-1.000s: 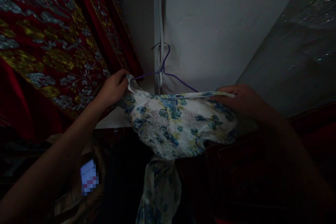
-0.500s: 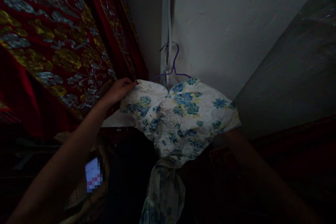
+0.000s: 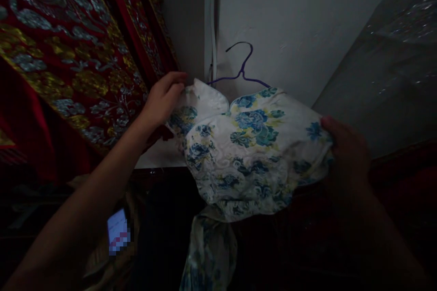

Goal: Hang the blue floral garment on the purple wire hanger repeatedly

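A white floral dress (image 3: 252,145), printed with blue and green flowers and gathered at the waist, hangs on a purple wire hanger (image 3: 243,70). Its lower part trails down as a twisted length of cloth. My left hand (image 3: 166,96) is closed at the shoulder on the left side, fingertips partly behind the fabric. On the other side my right hand (image 3: 350,148) grips the sleeve edge, thumb in front and fingers hidden behind. The hanger's hook stands in front of the wall, apart from the pale cord.
Red cloth with gold and silver embroidery (image 3: 78,54) hangs at the left. A pale cord (image 3: 212,22) runs down the white wall (image 3: 290,18). Clear plastic sheeting (image 3: 403,54) covers the right side. A lit phone screen (image 3: 118,232) glows at lower left.
The hanger and dress have shifted right and nearer, and the hook has come away from the cord's loop. My right hand, formerly hidden under the sleeve, now grips its outer edge.
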`<action>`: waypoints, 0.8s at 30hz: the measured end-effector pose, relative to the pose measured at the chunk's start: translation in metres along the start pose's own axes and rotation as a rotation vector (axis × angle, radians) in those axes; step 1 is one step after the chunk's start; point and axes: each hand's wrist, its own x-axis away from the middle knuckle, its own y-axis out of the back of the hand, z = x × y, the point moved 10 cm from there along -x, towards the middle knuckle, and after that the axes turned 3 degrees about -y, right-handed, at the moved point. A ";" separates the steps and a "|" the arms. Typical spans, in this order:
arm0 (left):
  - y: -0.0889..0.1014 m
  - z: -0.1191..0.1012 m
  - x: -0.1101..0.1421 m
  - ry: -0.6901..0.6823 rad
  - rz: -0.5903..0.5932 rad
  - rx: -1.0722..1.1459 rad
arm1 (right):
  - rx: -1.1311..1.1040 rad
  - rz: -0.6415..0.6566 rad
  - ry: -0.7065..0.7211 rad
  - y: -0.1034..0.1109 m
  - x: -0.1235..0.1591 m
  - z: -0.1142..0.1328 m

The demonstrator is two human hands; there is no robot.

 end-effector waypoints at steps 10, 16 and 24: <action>-0.076 -0.003 0.087 0.217 0.506 0.133 | -0.319 1.334 0.358 -0.115 0.180 0.081; -0.051 -0.034 0.098 0.051 0.432 0.332 | -0.238 0.673 0.176 -0.161 0.074 0.007; -0.059 -0.085 0.104 -0.039 0.491 0.533 | -0.736 0.789 -0.354 -0.245 0.067 -0.050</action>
